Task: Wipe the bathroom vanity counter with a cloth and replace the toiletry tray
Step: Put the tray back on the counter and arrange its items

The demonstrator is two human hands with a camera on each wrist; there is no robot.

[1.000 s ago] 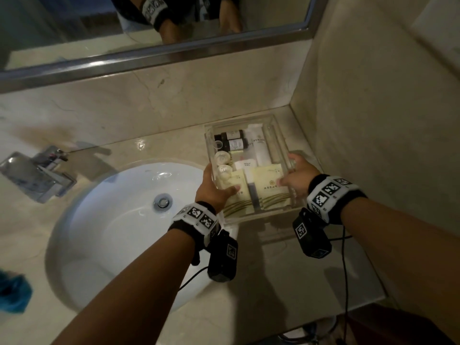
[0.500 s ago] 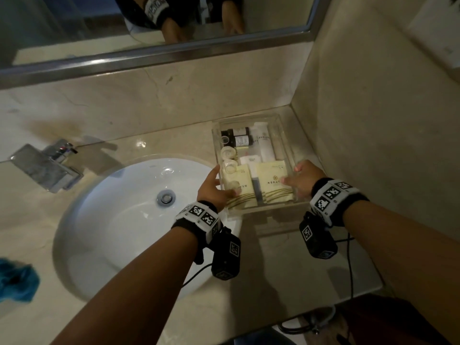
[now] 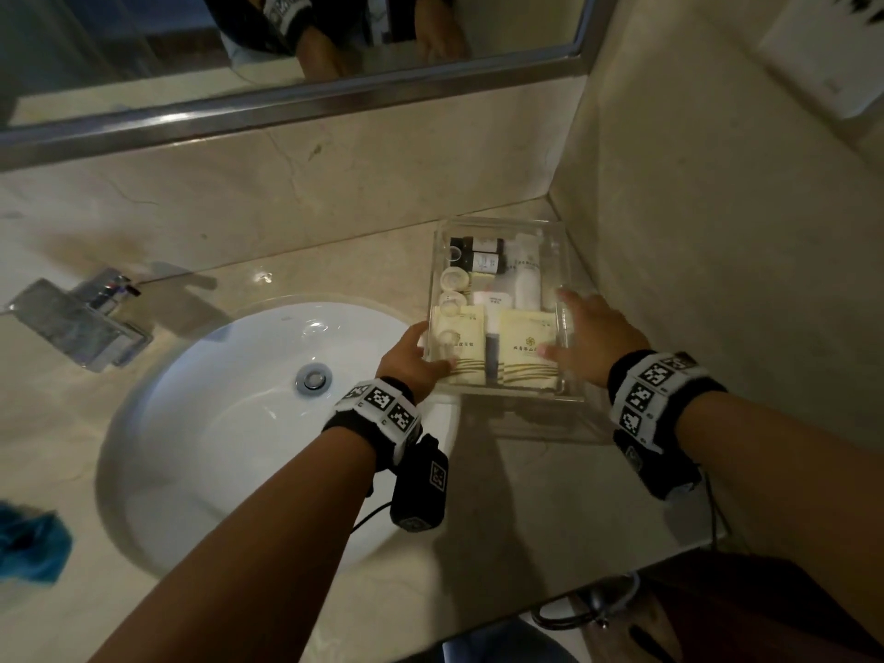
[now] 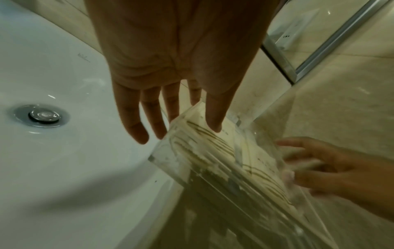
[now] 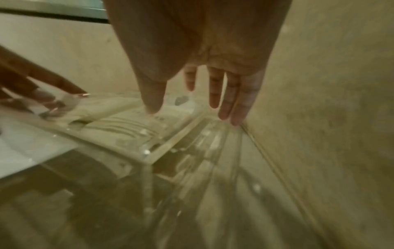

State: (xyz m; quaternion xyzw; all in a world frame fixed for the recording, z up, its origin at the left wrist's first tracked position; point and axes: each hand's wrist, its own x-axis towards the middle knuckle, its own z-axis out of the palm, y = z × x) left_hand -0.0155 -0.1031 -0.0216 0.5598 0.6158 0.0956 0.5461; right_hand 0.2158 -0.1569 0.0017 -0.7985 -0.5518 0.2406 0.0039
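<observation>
A clear acrylic toiletry tray [image 3: 497,225] with small bottles, tubes and cream packets sits on the marble counter [image 3: 526,519] in the back right corner. My left hand [image 3: 416,356] is at its left wall, with straight fingers outside and the thumb over the rim on a packet. My right hand [image 3: 588,337] is at its right wall with fingers spread. The left wrist view shows my left hand [image 4: 177,131] with straight fingers beside the tray [image 4: 213,160]. In the right wrist view my right hand [image 5: 187,111] hovers over the tray [image 5: 147,151], blurred. A blue cloth [image 3: 28,543] lies far left.
A white round sink [image 3: 215,423] with a chrome drain takes up the counter's middle. A chrome faucet [image 3: 81,323] stands at the left. A framed mirror [image 3: 287,40] hangs above the backsplash. The side wall [image 3: 717,279] runs close along the tray's right.
The tray has shifted a little toward the back corner. Both hands have loosened from gripping its sides, and the right fingers have spread.
</observation>
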